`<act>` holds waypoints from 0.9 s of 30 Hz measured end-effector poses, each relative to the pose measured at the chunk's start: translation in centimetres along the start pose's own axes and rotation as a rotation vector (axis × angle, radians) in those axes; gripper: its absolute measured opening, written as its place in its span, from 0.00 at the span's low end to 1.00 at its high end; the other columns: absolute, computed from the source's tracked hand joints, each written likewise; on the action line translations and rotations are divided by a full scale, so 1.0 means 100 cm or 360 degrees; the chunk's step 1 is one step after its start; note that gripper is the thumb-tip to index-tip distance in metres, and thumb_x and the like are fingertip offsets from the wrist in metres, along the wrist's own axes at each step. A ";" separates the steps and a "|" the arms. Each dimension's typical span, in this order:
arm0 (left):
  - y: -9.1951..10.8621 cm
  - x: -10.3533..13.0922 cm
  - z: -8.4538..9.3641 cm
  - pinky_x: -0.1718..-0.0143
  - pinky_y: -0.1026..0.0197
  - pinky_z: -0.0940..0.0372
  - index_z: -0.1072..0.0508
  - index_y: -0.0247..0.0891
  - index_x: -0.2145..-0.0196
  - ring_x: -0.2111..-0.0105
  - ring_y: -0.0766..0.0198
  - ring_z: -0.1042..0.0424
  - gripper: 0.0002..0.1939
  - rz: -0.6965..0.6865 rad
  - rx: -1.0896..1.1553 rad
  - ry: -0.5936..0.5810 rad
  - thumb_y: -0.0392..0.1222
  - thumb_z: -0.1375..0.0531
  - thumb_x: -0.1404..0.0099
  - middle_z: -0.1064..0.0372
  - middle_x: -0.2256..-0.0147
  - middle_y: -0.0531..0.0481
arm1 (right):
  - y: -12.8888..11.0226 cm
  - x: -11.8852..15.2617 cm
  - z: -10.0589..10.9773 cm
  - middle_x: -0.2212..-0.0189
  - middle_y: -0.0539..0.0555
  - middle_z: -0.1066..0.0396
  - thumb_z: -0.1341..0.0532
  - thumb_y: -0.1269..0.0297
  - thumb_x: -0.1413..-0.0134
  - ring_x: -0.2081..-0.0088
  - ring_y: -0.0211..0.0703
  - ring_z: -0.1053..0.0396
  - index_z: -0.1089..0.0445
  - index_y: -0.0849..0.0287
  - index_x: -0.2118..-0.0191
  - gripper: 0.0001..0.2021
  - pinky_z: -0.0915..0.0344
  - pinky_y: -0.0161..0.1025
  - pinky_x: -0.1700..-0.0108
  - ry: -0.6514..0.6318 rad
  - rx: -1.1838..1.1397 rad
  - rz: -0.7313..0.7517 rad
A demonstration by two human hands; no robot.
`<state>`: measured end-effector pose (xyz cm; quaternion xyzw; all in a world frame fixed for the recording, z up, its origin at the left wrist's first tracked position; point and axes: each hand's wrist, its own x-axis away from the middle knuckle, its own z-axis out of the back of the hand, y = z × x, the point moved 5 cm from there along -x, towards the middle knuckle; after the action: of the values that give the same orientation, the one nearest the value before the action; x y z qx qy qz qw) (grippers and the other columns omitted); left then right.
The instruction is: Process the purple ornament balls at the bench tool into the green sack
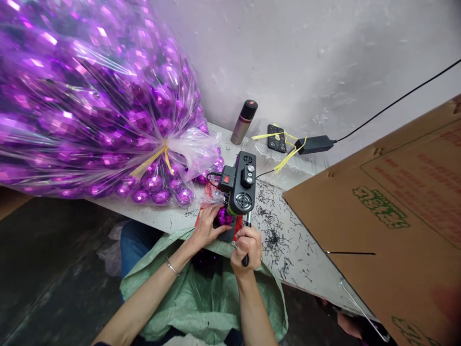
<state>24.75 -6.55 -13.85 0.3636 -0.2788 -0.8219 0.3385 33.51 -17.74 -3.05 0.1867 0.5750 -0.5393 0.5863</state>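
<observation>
A small black bench machine (245, 182) with round vents and a red switch stands on the white table. My right hand (247, 247) is wrapped round its lever handle (246, 261), whose black end shows below the fingers. Under the front of the machine sits a shiny purple faceted ball (224, 216). My left hand (209, 226) steadies this ball from the left, fingers against it and thumb stretched out below. Across my lap lies an open green woven sack (162, 283), with dark purple shapes inside it.
A huge clear bag of purple balls (90, 105), tied with yellow string, fills the left. Behind the machine are a flask (245, 122), a phone (276, 138) and a power adapter (316, 144). Black scraps (273, 235) litter the table (302, 269). A cardboard box (392, 192) stands right.
</observation>
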 end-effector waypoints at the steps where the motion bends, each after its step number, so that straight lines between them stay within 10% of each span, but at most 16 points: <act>1: 0.000 0.000 0.000 0.45 0.46 0.35 0.34 0.39 0.39 0.45 0.47 0.29 0.32 -0.0006 0.0003 0.0005 0.53 0.34 0.36 0.28 0.46 0.38 | 0.001 0.001 -0.001 0.70 0.50 0.35 0.52 0.69 0.31 0.70 0.36 0.35 0.40 0.55 0.69 0.13 0.35 0.39 0.65 0.0011 -0.0005 -0.0008; 27: -0.005 -0.002 -0.006 0.45 0.45 0.34 0.32 0.39 0.42 0.46 0.47 0.28 0.31 -0.0031 0.0075 0.0067 0.54 0.33 0.37 0.27 0.47 0.38 | 0.019 0.024 -0.012 0.68 0.49 0.37 0.51 0.70 0.33 0.68 0.37 0.33 0.39 0.56 0.68 0.11 0.32 0.40 0.64 0.0070 -0.0167 0.0076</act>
<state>25.15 -6.20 -14.41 0.3915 -0.2874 -0.8105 0.3276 33.95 -17.02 -6.23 0.1811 0.6105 -0.4900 0.5953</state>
